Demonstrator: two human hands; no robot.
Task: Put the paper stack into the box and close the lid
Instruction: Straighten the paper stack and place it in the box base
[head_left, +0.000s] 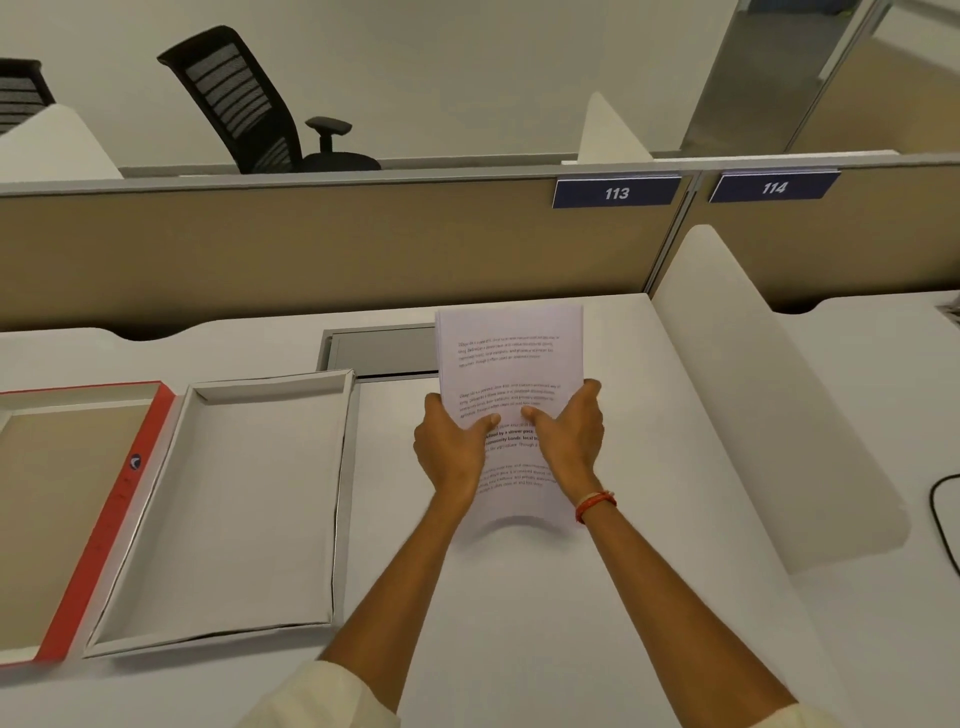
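The paper stack (511, 374) is held up off the worktop (649, 597), tilted toward the camera, gripped at both side edges: the left hand (452, 441) is clamped on the left edge with the thumb pressed over the printed face, and the right hand (569, 431) is clamped the same way on the right edge. The near end of the stack is seen sagging and blurred. The box (234, 499) lies open and empty to the left, well apart from the stack, with its red-edged lid (78, 514) just beside it. A risk is judged here: with the sheets pinched only at the sides, loose pages could fan or slip during the sideways carry, and a corner could be caught on the box wall.
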